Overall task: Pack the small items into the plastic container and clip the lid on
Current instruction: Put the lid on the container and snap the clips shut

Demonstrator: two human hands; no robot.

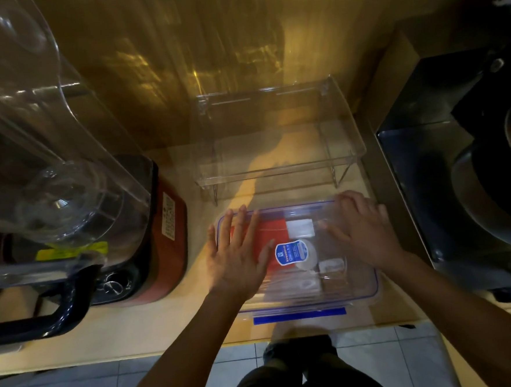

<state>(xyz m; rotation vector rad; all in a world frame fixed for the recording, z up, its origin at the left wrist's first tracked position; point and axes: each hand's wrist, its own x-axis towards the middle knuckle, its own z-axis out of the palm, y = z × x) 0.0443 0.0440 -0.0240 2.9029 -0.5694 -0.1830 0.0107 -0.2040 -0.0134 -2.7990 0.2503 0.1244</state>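
Observation:
A clear plastic container [361, 291] with a blue-sealed clear lid [298, 211] lies on the counter in front of me. Through the lid I see a red flat packet [273, 231], a white square packet [300, 228], a round white piece with a blue label [293, 252] and small clear pieces [332, 266]. My left hand [237, 255] lies flat on the lid's left part, fingers spread. My right hand [362, 231] rests flat on the lid's right part. A blue clip [299, 315] sticks out along the container's near edge.
A blender with a clear jug [51, 183] on a red base [166, 229] stands at the left. Behind the container stands a clear acrylic shelf [279, 167]. A dark appliance [464, 163] fills the right. The counter's front edge [138, 352] runs just below the container.

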